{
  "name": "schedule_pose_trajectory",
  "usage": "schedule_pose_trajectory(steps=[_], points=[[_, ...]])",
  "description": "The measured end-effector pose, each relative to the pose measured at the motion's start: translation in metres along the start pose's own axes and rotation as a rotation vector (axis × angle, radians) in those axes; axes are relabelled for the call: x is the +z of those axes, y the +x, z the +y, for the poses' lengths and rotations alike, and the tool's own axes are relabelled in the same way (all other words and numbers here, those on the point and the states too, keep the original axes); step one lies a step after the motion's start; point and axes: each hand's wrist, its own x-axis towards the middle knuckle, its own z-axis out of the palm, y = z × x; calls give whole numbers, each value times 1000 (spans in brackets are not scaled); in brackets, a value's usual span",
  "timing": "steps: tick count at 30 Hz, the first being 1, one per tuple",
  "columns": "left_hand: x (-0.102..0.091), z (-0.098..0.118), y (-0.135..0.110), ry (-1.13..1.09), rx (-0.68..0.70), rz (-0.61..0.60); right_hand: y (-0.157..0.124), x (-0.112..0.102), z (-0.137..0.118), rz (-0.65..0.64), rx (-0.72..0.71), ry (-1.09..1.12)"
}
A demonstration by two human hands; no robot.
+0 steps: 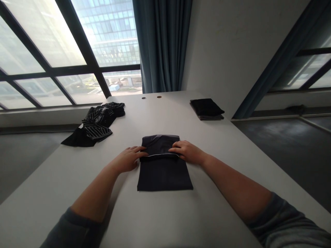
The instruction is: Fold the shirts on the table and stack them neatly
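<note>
A dark navy or black garment (pixel 164 175) lies in front of me, folded into a narrow rectangle. Its upper part is turned over towards me, and a thin white line runs along the edge of that fold. My left hand (pixel 129 158) grips the fold at its left end, with the fingertips on the cloth and the thumb lower at the side. At the right end, my right hand (pixel 188 151) holds the same fold, fingers bent over the top. The undersides of the fingers and what kind of garment it is are hidden.
A white table (pixel 155 220) carries everything. Black clothes with white stripes (pixel 99 120) lie crumpled at its left edge. A stack of folded dark clothes (pixel 207 107) sits near the right edge. Two round cable holes are at the far end, before a blue curtain (pixel 162 44) and windows.
</note>
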Motion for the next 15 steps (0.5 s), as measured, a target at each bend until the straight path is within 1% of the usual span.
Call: schedule_pose_trajectory(steps=[3,6,8,11,13,15], points=[[5,-3,12,63,13,47,2,1,-1,-12,-41,8],[2,-15,32,55,63,59,10,-2,6,23,16,52],[-8,-29,48,20,54,49,22,-10,15,64,83,120],[-32,-56,77,-5,-12,66,50,-33,37,113,201,194],[-48,-76,98,7,-71,120,73,-49,56,130,290,187],[-55,-93,120,7,-138,188,94,-61,75,148,354,163]])
